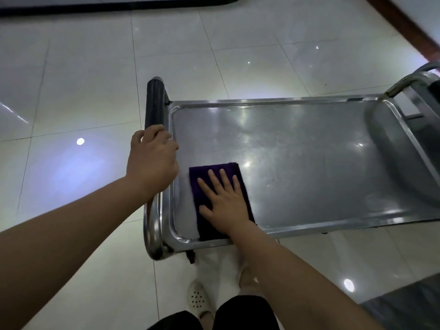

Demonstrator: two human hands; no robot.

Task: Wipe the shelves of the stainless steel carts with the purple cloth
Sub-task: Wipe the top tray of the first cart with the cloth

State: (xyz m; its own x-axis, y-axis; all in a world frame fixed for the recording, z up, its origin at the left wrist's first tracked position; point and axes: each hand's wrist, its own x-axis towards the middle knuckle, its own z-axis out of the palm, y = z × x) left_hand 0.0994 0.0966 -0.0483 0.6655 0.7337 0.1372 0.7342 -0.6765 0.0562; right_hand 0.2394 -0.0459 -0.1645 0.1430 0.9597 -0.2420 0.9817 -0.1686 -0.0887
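Two hands are sharing the job: the left hand (153, 160) is gripping the cart handle (154, 108), apparently steadying the cart, while the right hand (223, 198), fingers flat and spread, is pressing the folded purple cloth (209, 170) onto the top shelf (297, 151) near its front-left corner, spreading pressure for wiping.

No readable text, labels, brands, numbers or signs anywhere in view.
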